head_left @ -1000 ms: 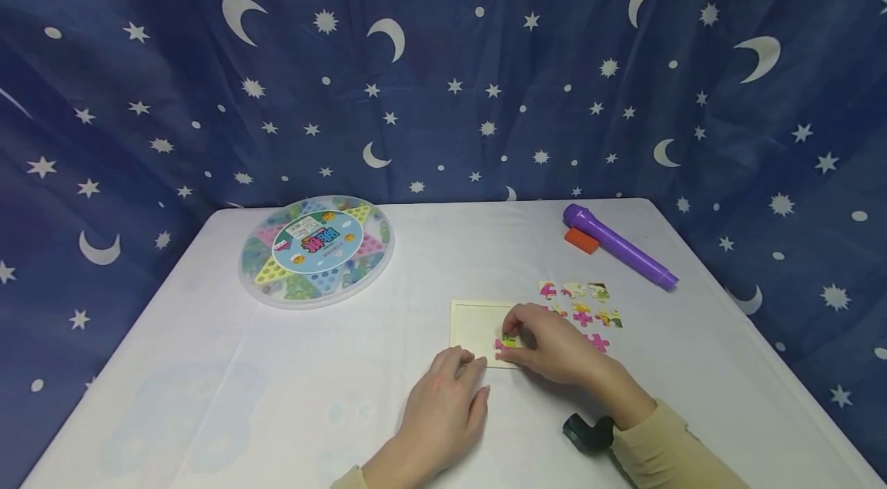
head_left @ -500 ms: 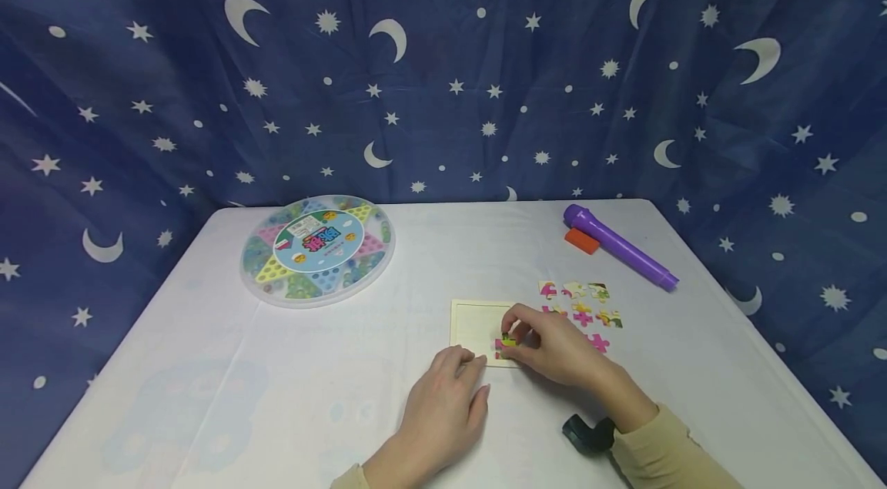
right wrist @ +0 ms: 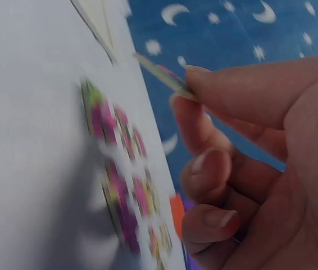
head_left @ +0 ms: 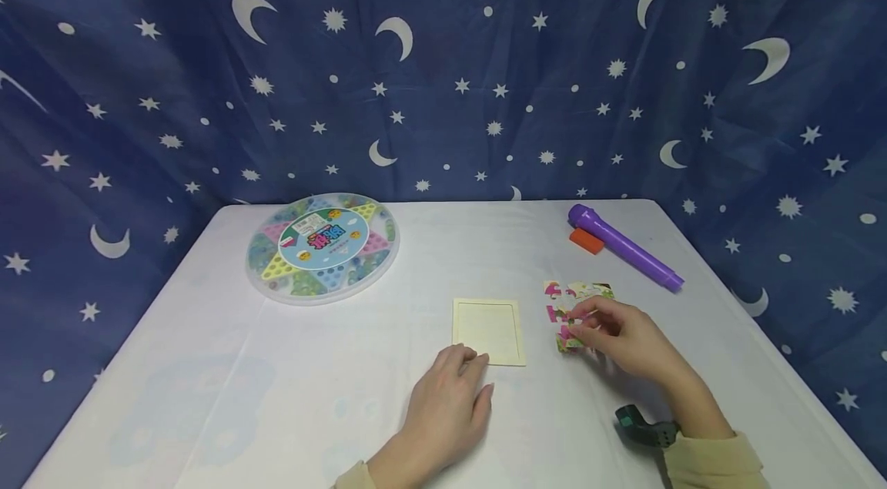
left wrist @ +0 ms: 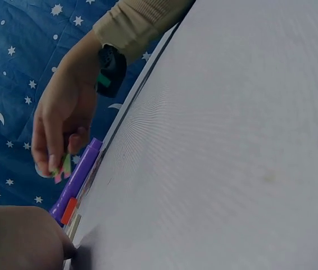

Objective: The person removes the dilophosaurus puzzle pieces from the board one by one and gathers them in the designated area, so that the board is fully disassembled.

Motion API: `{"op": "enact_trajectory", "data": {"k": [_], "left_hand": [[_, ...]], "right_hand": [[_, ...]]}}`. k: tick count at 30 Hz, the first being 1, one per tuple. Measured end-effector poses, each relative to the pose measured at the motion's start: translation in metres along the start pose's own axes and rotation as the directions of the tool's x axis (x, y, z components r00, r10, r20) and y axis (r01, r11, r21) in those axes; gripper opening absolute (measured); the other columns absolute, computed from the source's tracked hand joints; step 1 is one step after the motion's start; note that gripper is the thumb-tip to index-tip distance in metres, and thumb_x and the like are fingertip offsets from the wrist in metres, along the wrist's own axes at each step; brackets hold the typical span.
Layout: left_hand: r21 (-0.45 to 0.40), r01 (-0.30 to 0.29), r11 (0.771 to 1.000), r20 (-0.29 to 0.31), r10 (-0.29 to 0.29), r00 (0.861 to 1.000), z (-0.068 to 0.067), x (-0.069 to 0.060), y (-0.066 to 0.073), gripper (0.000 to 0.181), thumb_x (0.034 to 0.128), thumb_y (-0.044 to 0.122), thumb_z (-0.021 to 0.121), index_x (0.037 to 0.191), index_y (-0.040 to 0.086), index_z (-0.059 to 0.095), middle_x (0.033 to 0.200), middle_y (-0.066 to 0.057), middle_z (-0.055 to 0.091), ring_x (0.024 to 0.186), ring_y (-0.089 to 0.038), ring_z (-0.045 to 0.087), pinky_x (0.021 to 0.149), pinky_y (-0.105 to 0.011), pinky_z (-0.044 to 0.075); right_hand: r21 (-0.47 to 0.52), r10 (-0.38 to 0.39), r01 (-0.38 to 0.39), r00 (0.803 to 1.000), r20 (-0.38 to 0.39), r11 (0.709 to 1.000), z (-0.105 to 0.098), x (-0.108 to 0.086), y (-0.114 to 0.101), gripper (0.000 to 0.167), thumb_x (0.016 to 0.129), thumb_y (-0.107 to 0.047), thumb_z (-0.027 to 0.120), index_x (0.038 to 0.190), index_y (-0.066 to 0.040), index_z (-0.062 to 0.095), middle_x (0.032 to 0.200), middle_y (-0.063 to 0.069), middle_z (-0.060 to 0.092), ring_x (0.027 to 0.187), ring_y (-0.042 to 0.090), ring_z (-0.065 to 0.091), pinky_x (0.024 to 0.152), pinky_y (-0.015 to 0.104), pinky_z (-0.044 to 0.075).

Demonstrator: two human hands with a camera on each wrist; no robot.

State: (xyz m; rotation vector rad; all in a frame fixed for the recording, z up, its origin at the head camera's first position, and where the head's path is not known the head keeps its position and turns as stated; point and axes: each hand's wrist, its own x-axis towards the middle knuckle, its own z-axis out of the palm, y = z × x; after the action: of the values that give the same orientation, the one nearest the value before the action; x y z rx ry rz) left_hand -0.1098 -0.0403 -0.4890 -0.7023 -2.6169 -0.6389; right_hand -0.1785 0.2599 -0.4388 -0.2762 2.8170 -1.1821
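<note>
In the head view my right hand [head_left: 627, 335] is above the loose jigsaw pieces [head_left: 553, 290], thumb and finger pinching one jigsaw piece [right wrist: 162, 76]. That pink and green piece also shows between the fingertips in the left wrist view, clear of the tabletop. A flat cream puzzle tray [head_left: 488, 329] with a raised border lies left of the loose pieces. Its lower edge is touched by the relaxed fingertips of my left hand [head_left: 446, 406]. Several pink, yellow and green pieces stand in loose rows, partly hidden by the right hand; they look blurred in the right wrist view.
A round Chinese checkers set [head_left: 323, 249] with coloured marbles lies at the back left of the white table [head_left: 277, 389]. At the back right, a purple toy microphone [head_left: 627, 249] lies against an orange block [head_left: 587, 241]. A starry blue cloth hangs behind.
My right hand has lifted a jigsaw piece out of the tray and carried it right, over the loose pieces. The left hand stays at the tray's edge. The view shifts slightly.
</note>
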Motion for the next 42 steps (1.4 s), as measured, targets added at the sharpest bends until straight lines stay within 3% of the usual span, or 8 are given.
{"op": "enact_trajectory", "data": {"k": [9, 20, 42], "left_hand": [[-0.007, 0.022, 1.0, 0.029, -0.022, 0.999, -0.01, 0.0, -0.006, 0.035, 0.0954, 0.023, 0.069, 0.123, 0.002, 0.072, 0.12, -0.008, 0.063, 0.119, -0.024, 0.058, 0.09, -0.039, 0.056], [-0.024, 0.044, 0.999, 0.039, -0.043, 0.998, -0.006, -0.003, -0.007, 0.035, 0.0947, 0.022, 0.07, 0.123, 0.003, 0.071, 0.12, -0.007, 0.063, 0.118, -0.022, 0.058, 0.092, -0.039, 0.055], [-0.038, 0.014, 0.999, 0.005, -0.014, 1.0, -0.004, -0.004, -0.008, 0.03, 0.0929, 0.015, 0.07, 0.12, 0.001, 0.073, 0.117, -0.008, 0.065, 0.114, -0.022, 0.061, 0.092, -0.038, 0.056]], "right_hand": [[-0.13, 0.074, -0.086, 0.993, -0.094, 0.988, -0.025, -0.01, 0.025, 0.033, 0.097, -0.035, 0.073, 0.122, -0.014, 0.069, 0.095, 0.004, 0.067, 0.081, 0.024, 0.056, 0.061, 0.033, 0.048], [-0.136, 0.234, -0.234, 0.972, -0.022, 0.963, -0.034, -0.01, 0.042, 0.04, 0.095, -0.036, 0.074, 0.12, -0.006, 0.067, 0.089, 0.006, 0.064, 0.073, 0.023, 0.057, 0.06, 0.035, 0.05], [-0.228, 0.261, -0.267, 0.964, -0.057, 0.936, -0.028, -0.007, 0.05, 0.031, 0.094, -0.038, 0.074, 0.102, -0.008, 0.069, 0.084, 0.003, 0.062, 0.079, 0.024, 0.054, 0.065, 0.034, 0.044]]}}
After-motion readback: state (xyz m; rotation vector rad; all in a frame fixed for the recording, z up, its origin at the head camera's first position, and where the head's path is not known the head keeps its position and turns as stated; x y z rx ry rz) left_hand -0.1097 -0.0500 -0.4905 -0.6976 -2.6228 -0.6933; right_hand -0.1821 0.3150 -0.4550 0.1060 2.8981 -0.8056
